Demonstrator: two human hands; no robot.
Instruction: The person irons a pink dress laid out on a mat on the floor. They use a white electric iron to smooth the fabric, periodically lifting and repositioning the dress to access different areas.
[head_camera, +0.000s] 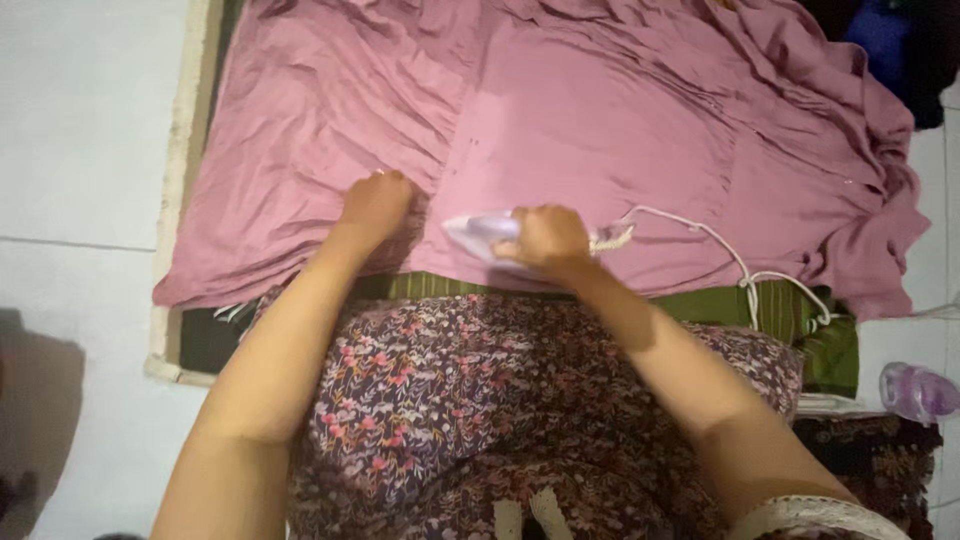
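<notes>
Looking down, we see our right hand (548, 240) closed around the handle of a pale lilac-and-white electric iron (480, 235) resting on a crumpled dusty-pink cotton garment (600, 130) spread over a green mat (790, 310), while our left hand (376, 203), fingers curled, presses the cloth just beside it.

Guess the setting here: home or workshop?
Likely a home, ironing done on the floor: a pale tiled floor, a pink garment spread over a green mat, and a small iron under the right hand.
</notes>
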